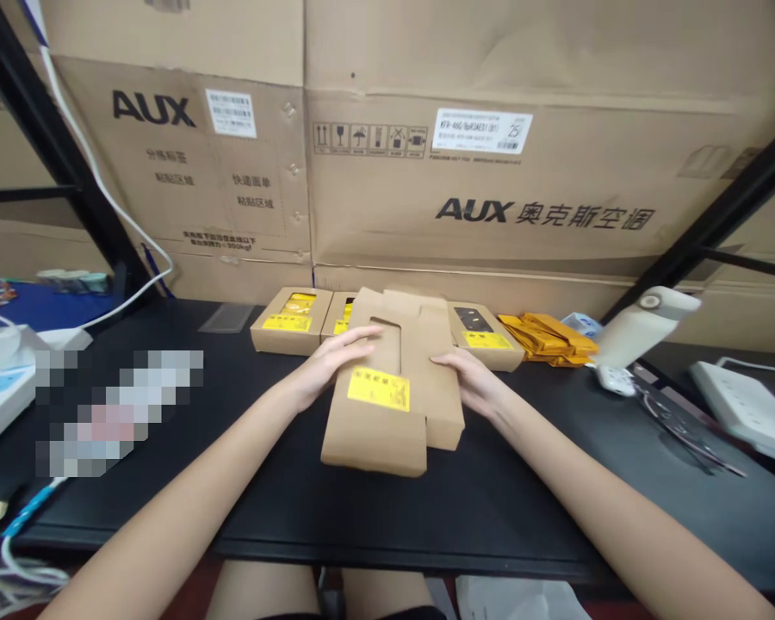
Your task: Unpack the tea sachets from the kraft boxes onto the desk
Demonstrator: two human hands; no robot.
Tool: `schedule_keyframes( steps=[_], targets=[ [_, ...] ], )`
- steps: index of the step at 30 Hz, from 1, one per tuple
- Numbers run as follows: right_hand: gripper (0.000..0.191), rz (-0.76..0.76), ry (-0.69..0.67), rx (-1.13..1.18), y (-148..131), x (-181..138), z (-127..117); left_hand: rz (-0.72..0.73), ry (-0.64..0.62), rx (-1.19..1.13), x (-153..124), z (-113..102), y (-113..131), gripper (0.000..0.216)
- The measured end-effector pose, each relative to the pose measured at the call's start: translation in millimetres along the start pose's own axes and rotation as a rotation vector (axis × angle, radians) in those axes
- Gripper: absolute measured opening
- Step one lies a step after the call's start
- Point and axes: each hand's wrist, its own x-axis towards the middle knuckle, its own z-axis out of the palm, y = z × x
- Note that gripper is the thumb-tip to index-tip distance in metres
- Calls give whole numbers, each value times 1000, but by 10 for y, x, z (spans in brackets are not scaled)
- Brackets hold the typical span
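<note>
Working from a distance, I have a labelled box [378, 422] and a second box [443, 379] side by side, partly overlapping, over the middle of the black table [264, 499], the left hand's [332, 357] grip closed on one and the right hand's [474, 379] on the other. Handling them well, I judge, calls for even pressure from both sides, no pushing into the cut-out window [387, 349], and gentle guiding so neither cardboard wall creases. Behind stand windowed boxes [288, 337] with orange packets [548, 340] to their right; whether the held pair touches the table, I cannot tell.
</note>
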Motion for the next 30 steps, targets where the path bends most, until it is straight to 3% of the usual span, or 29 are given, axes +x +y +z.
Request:
schedule_keyframes(
  steps=[6, 11, 19, 30],
  targets=[
    [42, 101, -65, 9, 61, -53, 44, 105, 169, 202, 62, 102, -221, 43],
    [45, 146, -19, 30, 75, -49, 19, 75, 180, 206, 86, 157, -312, 47],
    [47, 173, 14, 28, 99, -38, 4, 172, 231, 326, 48, 205, -307, 41],
    [54, 184, 67, 39, 40, -71, 103, 293, 210, 403, 93, 124, -428, 45]
  ],
)
